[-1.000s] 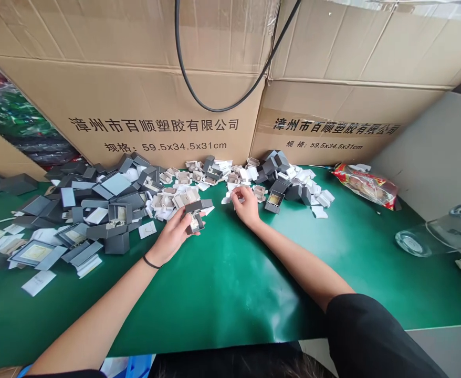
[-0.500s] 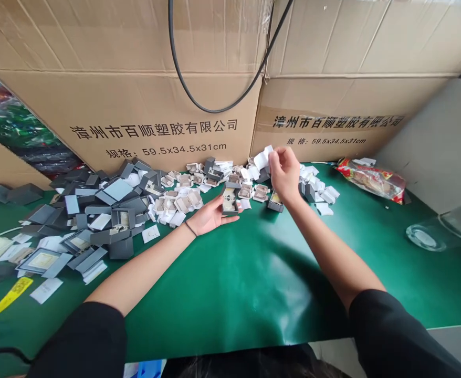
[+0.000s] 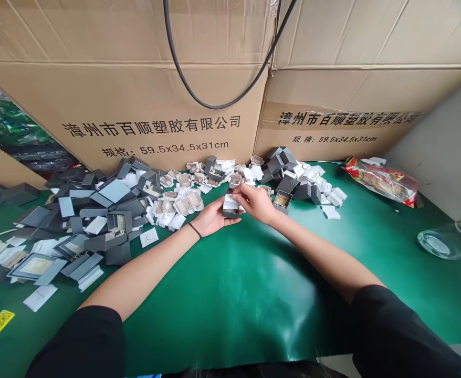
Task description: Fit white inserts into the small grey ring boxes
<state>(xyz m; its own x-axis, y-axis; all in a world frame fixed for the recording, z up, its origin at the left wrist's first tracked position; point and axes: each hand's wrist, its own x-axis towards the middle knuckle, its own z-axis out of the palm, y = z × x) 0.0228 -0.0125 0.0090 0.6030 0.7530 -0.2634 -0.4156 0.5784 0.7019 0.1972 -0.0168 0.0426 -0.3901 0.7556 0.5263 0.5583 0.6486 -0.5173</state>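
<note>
My left hand [image 3: 211, 217] is wrapped round a small dark grey box [image 3: 230, 213], which stands open above the green table. My right hand [image 3: 255, 201] pinches a white folded card piece [image 3: 231, 201] at the mouth of that box; the fingers hide part of both. Just right of my right wrist lies another open grey box [image 3: 282, 200] with a yellowish inside. Behind my hands are loose white and beige inserts [image 3: 183, 202], with more dark grey boxes [image 3: 280, 160] beyond my right hand.
A large heap of grey boxes [image 3: 114, 191] covers the left of the table [image 3: 222, 304]. Cardboard cartons [image 3: 155, 94] wall off the back, and a black cable [image 3: 215, 106] hangs before them. At right are a red plastic packet [image 3: 384, 181] and a clear glass [image 3: 447, 241].
My right hand has moved left and down, bringing the white card piece from beside the cartons to the box in my left hand. The left hand keeps its hold.
</note>
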